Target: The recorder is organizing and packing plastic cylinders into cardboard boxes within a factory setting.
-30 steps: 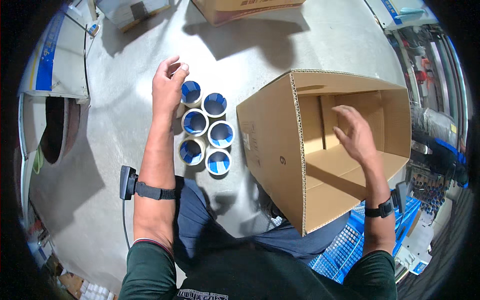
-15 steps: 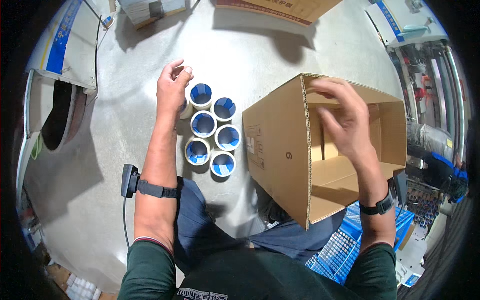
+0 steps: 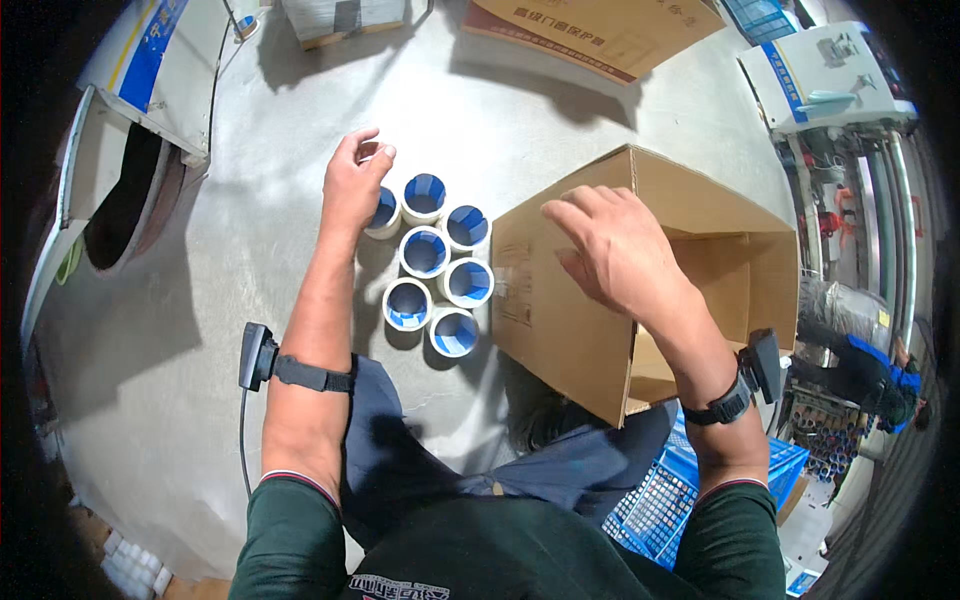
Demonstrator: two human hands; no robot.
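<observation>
Several white rolls (image 3: 425,252) with blue-lined hollow cores stand on end in a close cluster on the grey floor. My left hand (image 3: 358,182) hovers at the cluster's upper left, above one partly covered roll; its fingers are loosely bent, thumb apart, and nothing shows in them. To the right of the rolls, an open cardboard box (image 3: 560,290) lies tipped, its opening facing right. Over the box's near edge is my right hand (image 3: 612,245), fingers curved and spread from the thumb, holding nothing. The deeper inside of the box is partly hidden by my right forearm.
A blue plastic crate (image 3: 650,510) is beside my right leg. Two more boxes, a brown carton (image 3: 590,35) and a pale one (image 3: 345,20), stand at the far side. White machines (image 3: 160,90) flank the left and right; another person (image 3: 880,375) is at the far right.
My right hand has moved left, from the box's opening to over its side wall, towards the rolls. The left hand stays near the cluster, and the view has shifted slightly.
</observation>
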